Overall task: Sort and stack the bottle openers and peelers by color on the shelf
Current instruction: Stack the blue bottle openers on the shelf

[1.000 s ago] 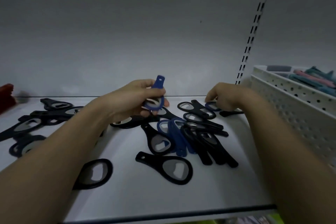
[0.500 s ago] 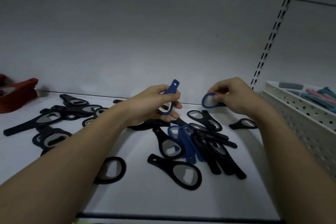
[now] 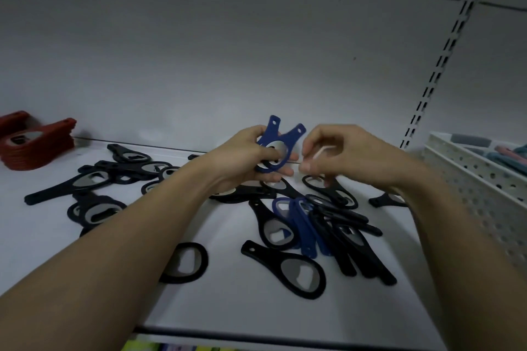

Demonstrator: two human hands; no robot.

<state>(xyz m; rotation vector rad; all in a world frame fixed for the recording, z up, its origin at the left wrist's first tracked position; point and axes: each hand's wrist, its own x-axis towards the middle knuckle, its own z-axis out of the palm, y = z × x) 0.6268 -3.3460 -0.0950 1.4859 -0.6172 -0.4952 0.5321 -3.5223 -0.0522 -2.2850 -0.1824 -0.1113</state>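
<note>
From the head camera, the left hand (image 3: 251, 157) grips two blue bottle openers (image 3: 278, 148) above the shelf (image 3: 228, 308), heads overlapping in the palm, the two handles splayed upward in a V; the right hand (image 3: 339, 154) is just beside them with fingertips pinched together, touching or nearly touching the right edge of the pair; whether it holds anything of its own I cannot tell, the fingers being blurred. The step in hand looks to be squaring the two blue pieces into one stack; to do it well, the right hand should swing the right-leaning handle over until it lies on the other, while the left thumb presses the heads flat so they do not slip apart; the metal inserts should face the same way.

Below, more blue openers (image 3: 299, 222) lie tangled among the black openers (image 3: 288, 271) in the middle of the shelf; these look like the next to be drawn out, best lifted by the handle end so the black ones are not dragged along; further black ones (image 3: 94, 179) are scattered to the left. A neat red stack (image 3: 37, 145) stands at the far left as a model for the blue one; a white perforated basket (image 3: 467, 179) sits at the right.
</note>
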